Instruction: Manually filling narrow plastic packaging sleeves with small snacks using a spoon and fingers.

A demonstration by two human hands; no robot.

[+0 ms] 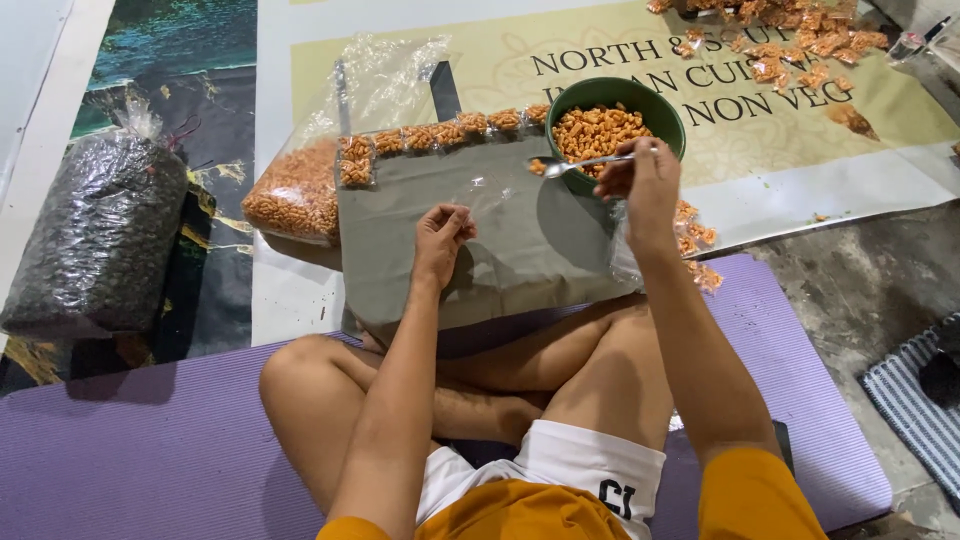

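Right hand closed on a metal spoon above the green bowl of orange snack pieces at the far right corner of the grey board. Left hand pinching a small clear pouch near the board's middle — thin, light, limp, probably slippery. Best gripped at the open rim — pinched lightly.

Striped mat cut off by right edge.

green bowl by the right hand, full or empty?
Nearly full: the green bowl holds orange snack pieces heaped close to its rim. The right hand holds a spoon over it.
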